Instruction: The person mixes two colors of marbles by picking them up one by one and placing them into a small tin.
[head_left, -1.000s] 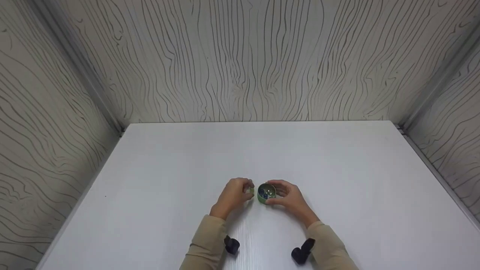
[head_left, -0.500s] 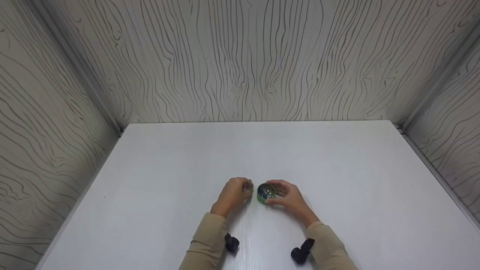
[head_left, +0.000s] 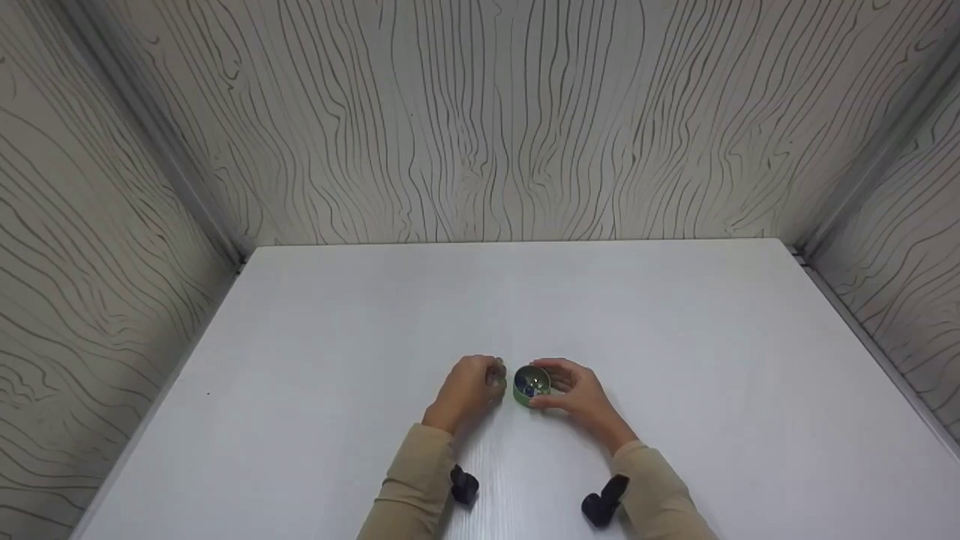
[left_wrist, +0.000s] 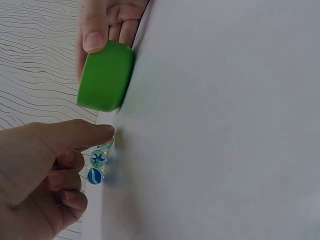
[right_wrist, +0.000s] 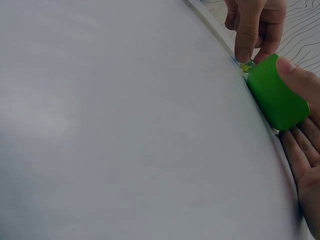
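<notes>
My right hand [head_left: 585, 394] holds a small green cup [right_wrist: 278, 94], thumb on one side and fingers on the other. The cup sits on the white table with its opening up; glass marbles [head_left: 530, 391] with blue in them show inside. Just left of the cup, my left hand [head_left: 466, 388] has its thumb and fingers curled round several clear glass marbles at the table surface. One of these marbles [left_wrist: 98, 158] shows a blue swirl in the left wrist view, and a yellow-green marble [right_wrist: 247, 66] shows beside the cup in the right wrist view.
The white table [head_left: 517, 300] spreads out around both hands. Wood-grain patterned panels [head_left: 480, 120] rise behind it and at both sides. Black wrist-worn devices [head_left: 464, 487] stick out from both beige sleeves [head_left: 412, 480], low over the table.
My left fingers have shifted slightly round the marbles and drawn in a little, close to where they were. The right hand and cup stay in nearly the same place.
</notes>
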